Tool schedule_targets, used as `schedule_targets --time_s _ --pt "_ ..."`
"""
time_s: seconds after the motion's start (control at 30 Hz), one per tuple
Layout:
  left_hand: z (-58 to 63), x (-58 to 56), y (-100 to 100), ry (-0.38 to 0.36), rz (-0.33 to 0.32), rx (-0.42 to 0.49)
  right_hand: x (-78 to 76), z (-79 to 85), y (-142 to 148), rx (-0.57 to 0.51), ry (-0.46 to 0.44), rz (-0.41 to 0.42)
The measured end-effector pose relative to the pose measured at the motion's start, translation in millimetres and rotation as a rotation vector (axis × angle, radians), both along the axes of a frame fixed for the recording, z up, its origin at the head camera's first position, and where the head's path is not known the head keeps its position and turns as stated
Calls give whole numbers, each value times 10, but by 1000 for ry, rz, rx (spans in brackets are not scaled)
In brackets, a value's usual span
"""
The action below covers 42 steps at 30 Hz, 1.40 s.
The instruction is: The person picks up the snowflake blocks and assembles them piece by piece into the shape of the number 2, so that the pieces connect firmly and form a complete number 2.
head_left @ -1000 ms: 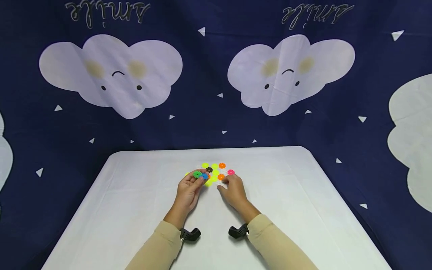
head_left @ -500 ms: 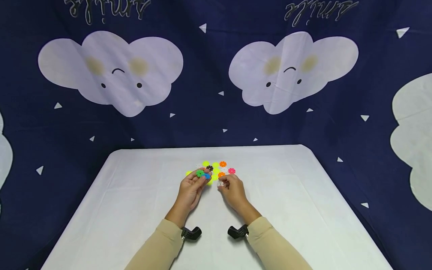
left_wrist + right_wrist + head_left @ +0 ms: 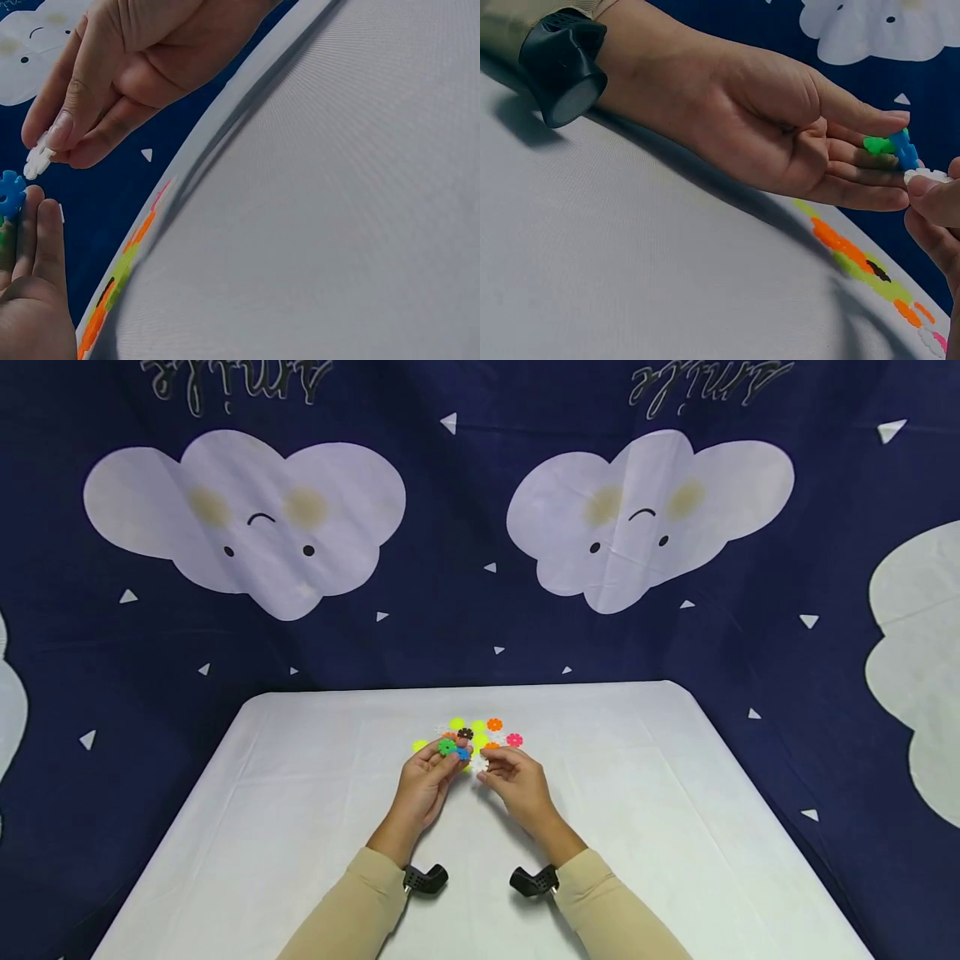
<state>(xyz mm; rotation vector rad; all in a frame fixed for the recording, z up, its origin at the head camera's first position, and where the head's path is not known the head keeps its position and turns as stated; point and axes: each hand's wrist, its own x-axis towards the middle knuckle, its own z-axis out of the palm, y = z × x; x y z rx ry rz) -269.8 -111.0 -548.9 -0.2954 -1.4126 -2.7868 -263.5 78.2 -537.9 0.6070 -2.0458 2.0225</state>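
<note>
My left hand (image 3: 422, 783) holds a green snowflake disc (image 3: 447, 747) joined to a blue snowflake disc (image 3: 10, 193). In the right wrist view the thumb rests at the blue one, and the two discs stand at an angle to each other. Thumb and fingertips of my right hand (image 3: 527, 787) pinch a white snowflake disc (image 3: 37, 159). That white piece is right beside the blue disc, its rim at the blue one's edge in the right wrist view. Both hands are raised over the table.
Loose snowflake discs lie on the white table (image 3: 315, 827) beyond the hands: several yellow-green ones (image 3: 457, 724), a black one (image 3: 466, 734), orange ones (image 3: 494, 724) and a pink one (image 3: 513, 740). A dark blue cloth (image 3: 450, 635) with clouds hangs behind.
My right hand has picked up the white disc from near the pile and brought it left toward the joined discs. The left hand has shifted slightly right, still holding its pieces.
</note>
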Motion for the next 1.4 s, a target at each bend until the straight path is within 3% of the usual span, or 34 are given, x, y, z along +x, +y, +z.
schedule_targets --time_s 0.2,0.37,0.57,0.93,1.23,1.4 --pt "2 7 12 -24 -4 -4 107 168 -16 -27 21 12" --pt "19 19 18 -28 -19 -26 179 265 -38 -18 126 -2" --pt "40 45 27 -42 -23 -35 196 253 -56 12 197 -56" --pt "54 55 48 -62 -13 -61 225 277 -70 49 234 -130" --pt "47 42 93 -73 4 -79 208 228 -85 29 273 -134" --pt "47 71 93 -62 17 -57 110 77 -77 9 241 -114"
